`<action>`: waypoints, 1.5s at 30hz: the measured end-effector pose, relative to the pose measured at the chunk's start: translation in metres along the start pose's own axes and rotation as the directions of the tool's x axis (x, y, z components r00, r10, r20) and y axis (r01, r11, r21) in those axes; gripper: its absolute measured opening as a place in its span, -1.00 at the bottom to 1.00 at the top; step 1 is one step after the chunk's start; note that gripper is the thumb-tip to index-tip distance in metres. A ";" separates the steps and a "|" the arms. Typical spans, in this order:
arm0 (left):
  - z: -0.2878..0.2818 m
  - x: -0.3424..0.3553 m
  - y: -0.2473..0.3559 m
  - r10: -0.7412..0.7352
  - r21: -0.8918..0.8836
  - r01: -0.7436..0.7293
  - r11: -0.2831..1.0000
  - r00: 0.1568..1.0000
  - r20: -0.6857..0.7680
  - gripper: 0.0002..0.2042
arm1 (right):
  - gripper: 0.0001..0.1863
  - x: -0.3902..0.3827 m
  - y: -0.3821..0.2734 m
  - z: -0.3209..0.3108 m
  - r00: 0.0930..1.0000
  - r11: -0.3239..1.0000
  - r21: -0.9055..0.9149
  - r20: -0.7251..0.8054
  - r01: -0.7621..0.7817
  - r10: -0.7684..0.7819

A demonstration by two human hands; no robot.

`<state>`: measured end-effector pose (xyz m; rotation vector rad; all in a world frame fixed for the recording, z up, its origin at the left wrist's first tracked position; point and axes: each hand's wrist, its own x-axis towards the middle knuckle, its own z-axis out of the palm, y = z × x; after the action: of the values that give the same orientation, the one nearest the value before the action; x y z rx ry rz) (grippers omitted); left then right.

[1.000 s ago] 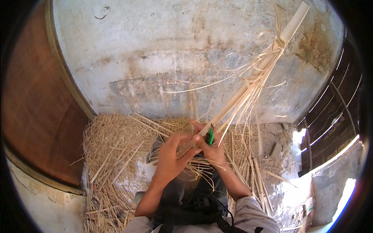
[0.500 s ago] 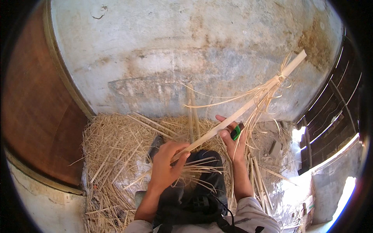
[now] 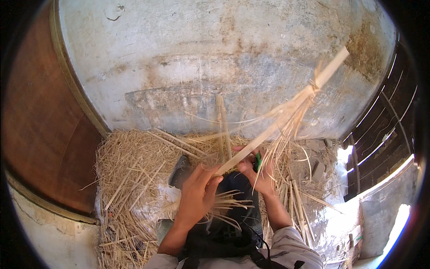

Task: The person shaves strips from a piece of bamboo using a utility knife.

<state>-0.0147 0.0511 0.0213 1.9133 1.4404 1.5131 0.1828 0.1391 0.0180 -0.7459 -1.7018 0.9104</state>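
A long pale strip of wood or bamboo slants from lower left to upper right in front of me. My left hand is closed around its lower end. Thin curled shavings hang from the upper part, bunched just below the tip. My right hand grips a small green-and-black tool against the strip, a short way above my left hand; its blade or edge cannot be made out. More fine splayed slivers stick out beneath my left hand, over my dark trousers.
Straw-like shavings and loose sticks cover the floor. Two upright sticks lean toward the stained wall. A brown panel stands at left, dark slats at right. A small block lies near the wall.
My right hand with the green tool has slid down the strip toward my left hand. The strip's upper end has shifted slightly up and left, its shavings swinging.
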 end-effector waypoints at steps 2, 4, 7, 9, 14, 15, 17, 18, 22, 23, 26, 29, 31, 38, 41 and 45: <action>-0.002 0.002 0.008 -0.033 -0.061 0.033 0.998 0.999 -0.002 -0.72 | -0.38 -0.007 0.035 -0.015 0.982 0.982 -0.086 0.102 0.167 -0.158; -0.001 0.000 0.011 -0.065 -0.098 0.062 0.993 0.998 -0.026 -0.71 | -0.27 -0.010 0.051 -0.013 0.965 0.960 -0.106 0.078 0.259 -0.251; -0.001 0.001 0.010 -0.049 -0.066 0.045 0.997 0.996 -0.072 -0.72 | -0.36 -0.014 0.061 -0.013 0.937 0.902 -0.256 0.114 0.348 -0.330; -0.003 0.000 0.013 -0.084 -0.067 0.080 0.995 0.994 -0.064 -0.72 | -0.44 -0.016 0.055 -0.008 0.940 0.909 -0.242 0.109 0.340 -0.323; -0.004 -0.003 0.014 -0.074 -0.074 0.071 0.995 0.997 -0.032 -0.72 | -0.55 -0.012 0.033 -0.004 0.844 0.688 -0.498 0.211 0.527 -0.494; -0.003 -0.003 0.014 -0.060 -0.072 0.058 0.996 0.998 -0.031 -0.71 | -0.55 -0.013 0.033 -0.004 0.846 0.688 -0.502 0.209 0.524 -0.491; -0.001 -0.004 0.014 -0.036 -0.078 0.033 0.996 0.998 -0.043 -0.70 | -0.56 -0.016 0.033 -0.004 0.849 0.686 -0.512 0.208 0.518 -0.486; -0.001 -0.004 0.015 -0.028 -0.082 0.024 0.996 0.998 -0.055 -0.69 | -0.56 -0.016 0.030 -0.002 0.852 0.680 -0.525 0.204 0.511 -0.483; -0.004 -0.004 0.023 -0.084 -0.081 0.081 0.993 0.996 -0.036 -0.67 | -0.56 -0.018 0.017 0.001 0.857 0.649 -0.581 0.190 0.491 -0.479; -0.003 -0.004 0.023 -0.100 -0.090 0.097 0.991 0.994 -0.038 -0.67 | -0.56 -0.018 0.016 0.001 0.857 0.639 -0.595 0.187 0.487 -0.480; -0.002 -0.007 0.023 -0.137 -0.099 0.132 0.986 0.989 -0.048 -0.66 | -0.57 -0.021 0.012 0.001 0.882 0.648 -0.611 0.211 0.455 -0.421; 0.000 -0.007 0.024 -0.114 -0.088 0.107 0.990 0.990 -0.078 -0.66 | -0.58 -0.016 0.013 0.001 0.852 0.663 -0.552 0.196 0.505 -0.486; 0.003 -0.006 0.019 -0.057 -0.089 0.046 0.995 0.990 -0.126 -0.66 | -0.60 -0.018 0.010 0.001 0.872 0.659 -0.584 0.206 0.474 -0.444; 0.006 -0.009 0.016 -0.099 -0.098 0.087 0.991 0.987 -0.123 -0.70 | -0.67 -0.016 0.002 0.004 0.877 0.670 -0.583 0.178 0.459 -0.446; 0.007 -0.009 0.016 -0.107 -0.107 0.094 0.990 0.987 -0.121 -0.73 | -0.69 -0.018 0.009 0.003 0.868 0.647 -0.610 0.148 0.458 -0.475; 0.008 -0.011 0.015 -0.107 -0.105 0.093 0.990 0.986 -0.131 -0.74 | -0.72 -0.019 0.013 0.000 0.886 0.651 -0.632 0.136 0.422 -0.443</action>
<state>0.0008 0.0378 0.0225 1.6839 1.4651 1.6623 0.1885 0.1300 -0.0024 -0.7258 -2.0645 -0.0634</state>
